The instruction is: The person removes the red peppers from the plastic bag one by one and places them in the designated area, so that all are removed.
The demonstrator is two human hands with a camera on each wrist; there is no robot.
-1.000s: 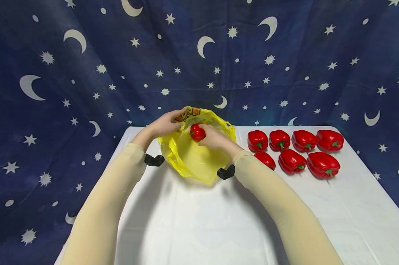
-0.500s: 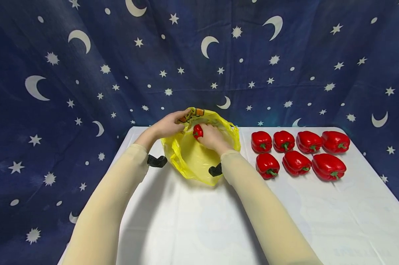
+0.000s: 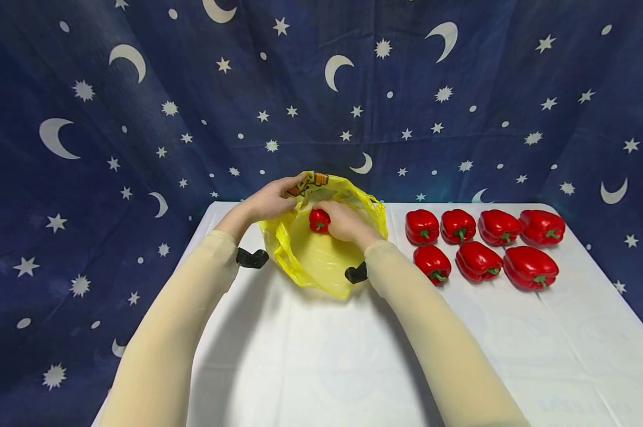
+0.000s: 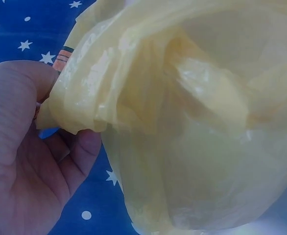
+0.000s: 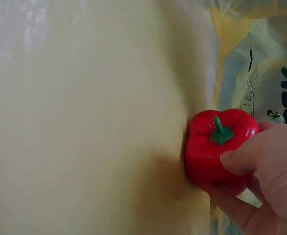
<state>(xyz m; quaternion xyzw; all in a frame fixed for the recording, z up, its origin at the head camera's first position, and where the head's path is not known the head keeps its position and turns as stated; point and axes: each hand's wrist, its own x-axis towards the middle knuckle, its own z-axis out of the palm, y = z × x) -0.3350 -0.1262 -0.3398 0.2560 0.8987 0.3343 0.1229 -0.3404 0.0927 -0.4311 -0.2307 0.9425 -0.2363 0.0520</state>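
Observation:
A yellow plastic bag [image 3: 327, 270] stands with its mouth facing me at the far middle of the table. My left hand [image 3: 270, 200] pinches the bag's left rim, thumb on one side and fingers on the other, as the left wrist view shows the hand [image 4: 31, 147] beside the folded film [image 4: 133, 88]. My right hand [image 3: 347, 224] reaches inside the bag and grips a small red bell pepper [image 3: 319, 221] with a green stem. In the right wrist view thumb and fingers wrap the pepper [image 5: 207, 156] right at the bag's inner wall [image 5: 94, 122].
Several more red bell peppers [image 3: 477, 261] lie in two rows on the white tablecloth [image 3: 311, 356], to the right of the bag. A dark blue curtain [image 3: 300, 83] with moons and stars hangs behind the table. Black straps [image 3: 252, 258] sit at the wrists.
My right hand has pushed further into the bag and then lowered the pepper slightly; the pepper has turned in its grip. The left hand keeps its hold on the rim. The head view has shifted a little.

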